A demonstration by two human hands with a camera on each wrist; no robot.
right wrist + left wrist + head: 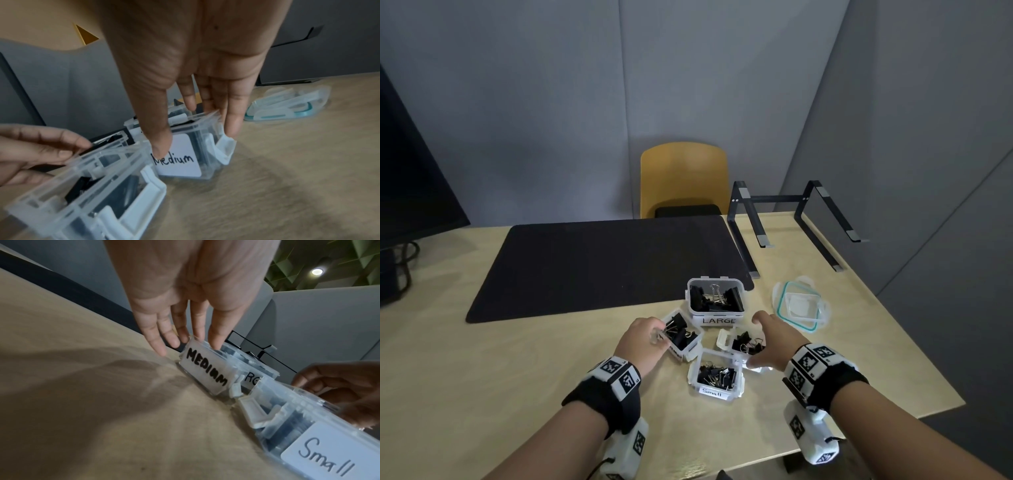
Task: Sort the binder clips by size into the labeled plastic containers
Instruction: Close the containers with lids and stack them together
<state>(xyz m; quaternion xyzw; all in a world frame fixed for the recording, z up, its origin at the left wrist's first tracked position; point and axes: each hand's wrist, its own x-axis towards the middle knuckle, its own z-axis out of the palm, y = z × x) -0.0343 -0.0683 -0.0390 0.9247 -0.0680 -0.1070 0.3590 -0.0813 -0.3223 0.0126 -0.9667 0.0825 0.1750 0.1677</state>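
Four clear containers of black binder clips cluster on the table. The one labeled LARGE [717, 320] stands farthest, Small [717, 392] nearest. My left hand [643, 339] pinches the wall of the left container, labeled MEDIAM [205, 373], with its thumb [216, 342] over the rim and the fingers on the outer side. My right hand [774, 339] spans the right container, labeled Medium [179, 164]. Its thumb [162, 146] is on the label side and its fingers [232, 125] are by the latch. Both hands hold only these containers, no loose clip.
A stack of clear lids with a teal seal [799, 308] lies to the right of the containers. Behind them are a black desk mat [602, 263] and a laptop stand [791, 222]. A monitor [407, 171] stands at the far left. The table's right edge [914, 342] runs close by.
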